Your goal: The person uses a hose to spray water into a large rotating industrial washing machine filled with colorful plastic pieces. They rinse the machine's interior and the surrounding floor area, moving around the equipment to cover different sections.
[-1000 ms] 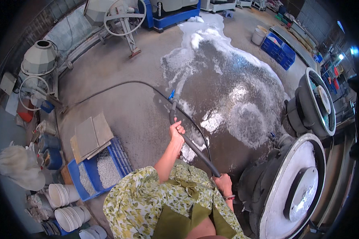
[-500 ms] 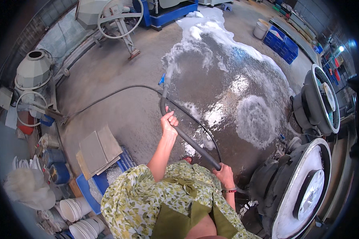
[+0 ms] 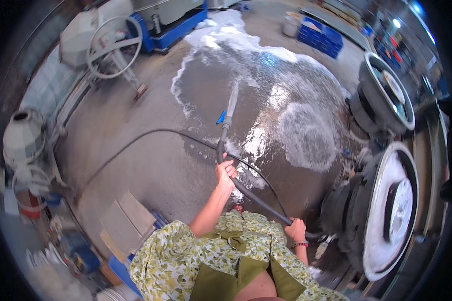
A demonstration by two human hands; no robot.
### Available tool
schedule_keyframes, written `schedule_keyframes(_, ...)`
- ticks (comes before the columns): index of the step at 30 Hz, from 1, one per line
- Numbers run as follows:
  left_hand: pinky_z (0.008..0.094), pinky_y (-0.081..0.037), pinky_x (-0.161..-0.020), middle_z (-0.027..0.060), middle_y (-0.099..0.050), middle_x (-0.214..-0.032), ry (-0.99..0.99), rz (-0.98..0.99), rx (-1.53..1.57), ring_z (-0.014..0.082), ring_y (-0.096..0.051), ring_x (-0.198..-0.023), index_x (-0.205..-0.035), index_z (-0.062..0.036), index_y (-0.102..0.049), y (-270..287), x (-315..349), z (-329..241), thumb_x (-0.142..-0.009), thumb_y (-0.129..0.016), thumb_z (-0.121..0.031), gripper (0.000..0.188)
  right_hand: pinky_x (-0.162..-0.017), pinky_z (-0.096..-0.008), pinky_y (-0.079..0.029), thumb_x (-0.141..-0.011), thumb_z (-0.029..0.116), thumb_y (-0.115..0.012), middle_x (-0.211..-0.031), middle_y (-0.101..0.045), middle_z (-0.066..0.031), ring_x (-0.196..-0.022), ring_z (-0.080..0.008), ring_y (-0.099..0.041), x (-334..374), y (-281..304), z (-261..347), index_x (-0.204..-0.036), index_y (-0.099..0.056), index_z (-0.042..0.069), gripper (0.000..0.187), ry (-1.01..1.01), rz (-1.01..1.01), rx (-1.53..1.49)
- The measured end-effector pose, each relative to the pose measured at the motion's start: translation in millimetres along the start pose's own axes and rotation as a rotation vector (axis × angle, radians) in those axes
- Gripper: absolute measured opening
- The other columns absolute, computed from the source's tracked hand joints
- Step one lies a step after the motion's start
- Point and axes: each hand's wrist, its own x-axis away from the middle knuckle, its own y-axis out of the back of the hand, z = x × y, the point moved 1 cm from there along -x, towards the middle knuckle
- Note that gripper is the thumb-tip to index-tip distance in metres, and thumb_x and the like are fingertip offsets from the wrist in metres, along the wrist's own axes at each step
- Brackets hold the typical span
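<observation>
A thick dark grey hose (image 3: 258, 200) runs across my front, gripped by both hands. My left hand (image 3: 226, 172) wraps round it near the outlet end. Further back, low on the right, my right hand (image 3: 296, 229) is closed round the same hose. At the hose's far end sits a grey valve with a blue lever handle (image 3: 221, 118). A stream of water (image 3: 233, 98) shoots from it onto the wet concrete floor (image 3: 206, 85). White foam (image 3: 226, 37) lies along the far edge of the wet patch. A thin black cable or hose (image 3: 160, 130) passes under the thick hose.
Two round tub machines stand on the right, one near (image 3: 394, 210) and one farther off (image 3: 384, 93). Grey tumbling barrels with handwheels (image 3: 114, 47) line the left. Flattened cardboard (image 3: 127, 215) lies by my left side. Blue crates (image 3: 320, 37) and a white bucket (image 3: 292, 24) stand far right.
The hose outlet has swung right relative to my body, and the water now lands farther right. Foam at the far left has spread outward. The view has turned somewhat; both hands keep their grip.
</observation>
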Motion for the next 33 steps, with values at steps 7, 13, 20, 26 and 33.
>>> schedule_keyframes(7,0.0213,-0.023,-0.034,-0.0079,-0.032,-0.051,0.246,0.069,-0.179,0.0049,-0.027,-0.036,-0.101,-0.0172,-0.055,21,-69,12,-0.076,-0.056,0.0,0.031,-0.079,-0.0451,-0.048,-0.062,0.018,-0.059,-0.089,-0.064,-0.0211,-0.089,-0.0357,-0.061,19,-16,19,-0.088,-0.069,0.008,0.03,-0.09,0.055,-0.103)
schedule_keyframes(13,0.0197,-0.025,-0.033,-0.0077,-0.033,-0.05,0.549,0.102,-0.234,0.0043,-0.029,-0.036,-0.096,-0.0145,-0.055,10,-102,86,-0.081,-0.055,-0.002,0.019,-0.074,-0.0443,-0.05,-0.057,0.015,-0.059,-0.074,-0.064,-0.0196,-0.076,-0.0362,-0.062,45,-18,-3,-0.088,-0.07,0.01,0.033,-0.284,0.028,-0.116)
schedule_keyframes(20,0.0198,-0.027,-0.033,-0.0084,-0.033,-0.05,0.704,0.135,-0.288,0.0041,-0.029,-0.036,-0.093,-0.0151,-0.056,16,-80,147,-0.08,-0.055,-0.001,0.02,-0.08,-0.0424,-0.048,-0.059,0.013,-0.06,-0.082,-0.065,-0.02,-0.084,-0.0348,-0.061,93,-13,-26,-0.091,-0.069,0.009,0.033,-0.448,-0.046,-0.193)
schedule_keyframes(26,0.018,-0.024,-0.031,-0.008,-0.029,-0.049,0.593,0.184,-0.353,0.0033,-0.026,-0.036,-0.09,-0.0098,-0.056,10,-27,179,-0.081,-0.05,0.002,0.016,-0.08,-0.0418,-0.046,-0.059,0.014,-0.061,-0.081,-0.065,-0.0187,-0.084,-0.0344,-0.061,127,-17,-79,-0.09,-0.068,0.009,0.032,-0.407,-0.17,-0.193)
schedule_keyframes(33,0.0174,-0.03,-0.031,-0.0068,-0.03,-0.049,0.735,0.36,-0.211,0.0029,-0.029,-0.037,-0.083,-0.0114,-0.051,31,35,203,-0.088,-0.046,-0.002,0.012,-0.082,-0.041,-0.039,-0.061,0.015,-0.062,-0.083,-0.062,-0.011,-0.096,-0.0281,-0.051,169,-37,-153,-0.085,-0.066,0.009,0.025,-0.274,-0.319,-0.174)
